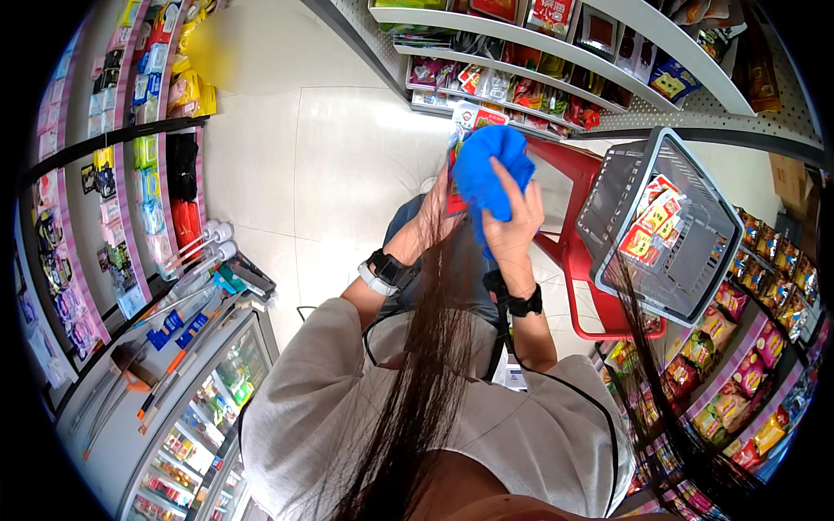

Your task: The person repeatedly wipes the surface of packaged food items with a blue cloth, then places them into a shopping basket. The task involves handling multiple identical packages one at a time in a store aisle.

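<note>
In front of my lap, my left hand [435, 210] grips a red and white snack packet [479, 117] by its lower left side. My right hand [515, 218] holds a bright blue cloth [492, 163] bunched up against the packet, covering much of it. Red of the packet shows below and left of the cloth. To the right, a grey plastic shopping basket [690, 241] rests tilted on a red plastic stool [576, 176]. Several small red, white and yellow packets [655, 221] lie inside the basket.
Ahead stands a shelf rack [521, 39] with packaged snacks. Shelves of hanging and packed goods [150, 163] line the left, above a glass-door refrigerator [195, 430] with long-handled tools [156, 384] on top. Bagged snacks [710, 365] fill shelves at the right. Strands of hair [430, 312] cross the view.
</note>
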Demonstrator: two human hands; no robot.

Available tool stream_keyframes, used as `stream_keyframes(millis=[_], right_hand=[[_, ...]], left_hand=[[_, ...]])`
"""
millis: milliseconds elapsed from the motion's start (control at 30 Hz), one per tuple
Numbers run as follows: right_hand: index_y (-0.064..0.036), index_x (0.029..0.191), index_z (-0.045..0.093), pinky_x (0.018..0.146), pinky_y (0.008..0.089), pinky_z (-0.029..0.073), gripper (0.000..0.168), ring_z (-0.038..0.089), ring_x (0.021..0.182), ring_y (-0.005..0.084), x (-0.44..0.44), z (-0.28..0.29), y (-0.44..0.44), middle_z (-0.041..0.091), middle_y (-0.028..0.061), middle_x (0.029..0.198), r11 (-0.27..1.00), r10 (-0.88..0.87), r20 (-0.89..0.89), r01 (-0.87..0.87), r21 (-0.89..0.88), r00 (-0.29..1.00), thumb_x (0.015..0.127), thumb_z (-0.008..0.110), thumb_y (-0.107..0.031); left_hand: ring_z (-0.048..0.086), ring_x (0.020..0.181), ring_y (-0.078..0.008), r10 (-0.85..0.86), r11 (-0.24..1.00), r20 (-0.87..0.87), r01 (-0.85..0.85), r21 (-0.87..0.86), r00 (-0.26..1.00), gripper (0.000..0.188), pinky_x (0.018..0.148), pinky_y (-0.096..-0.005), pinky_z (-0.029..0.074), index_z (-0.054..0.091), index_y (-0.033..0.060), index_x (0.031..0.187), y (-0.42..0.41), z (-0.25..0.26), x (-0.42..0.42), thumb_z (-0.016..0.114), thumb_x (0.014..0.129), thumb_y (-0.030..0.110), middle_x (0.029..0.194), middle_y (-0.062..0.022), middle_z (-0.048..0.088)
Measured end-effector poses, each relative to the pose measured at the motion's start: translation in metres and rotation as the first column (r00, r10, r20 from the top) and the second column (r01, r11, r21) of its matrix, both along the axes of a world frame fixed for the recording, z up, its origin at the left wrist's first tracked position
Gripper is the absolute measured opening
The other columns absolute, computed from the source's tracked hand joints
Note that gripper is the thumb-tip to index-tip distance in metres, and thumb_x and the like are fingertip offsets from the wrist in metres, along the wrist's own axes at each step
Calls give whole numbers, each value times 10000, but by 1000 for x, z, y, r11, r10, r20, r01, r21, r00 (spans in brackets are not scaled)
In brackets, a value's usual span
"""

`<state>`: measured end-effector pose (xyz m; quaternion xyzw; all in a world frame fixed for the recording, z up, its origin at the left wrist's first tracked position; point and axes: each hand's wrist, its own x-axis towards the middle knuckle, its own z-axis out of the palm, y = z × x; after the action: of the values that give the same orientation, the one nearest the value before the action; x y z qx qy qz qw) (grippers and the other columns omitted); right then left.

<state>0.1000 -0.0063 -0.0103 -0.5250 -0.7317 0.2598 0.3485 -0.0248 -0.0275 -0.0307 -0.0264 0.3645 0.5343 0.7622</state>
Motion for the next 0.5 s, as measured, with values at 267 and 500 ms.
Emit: stream_keyframes(millis=[267, 500], right_hand=[[-174, 1120, 698, 646, 352, 470, 510, 527, 741, 273, -5, 8, -14, 591, 95, 871, 971, 200, 106, -212, 114, 974, 615, 728, -113], [-180, 1155, 668, 664, 383, 464, 656, 525, 745, 329, -19, 6, 24, 532, 143, 840, 989, -70, 132, 52, 138, 989, 527, 676, 8]], left_hand=[[314, 1373, -280, -19, 958, 202, -40, 283, 979, 704, 1098, -395, 314, 184, 70, 1494, 8, -16, -13, 231, 981, 548, 1538, -165, 215], [450, 1260, -213, -116, 993, -305, 110, -34, 945, 551, 1061, -373, 363, 264, 76, 1454, -35, -45, 4, 298, 1028, 424, 1397, -102, 427]])
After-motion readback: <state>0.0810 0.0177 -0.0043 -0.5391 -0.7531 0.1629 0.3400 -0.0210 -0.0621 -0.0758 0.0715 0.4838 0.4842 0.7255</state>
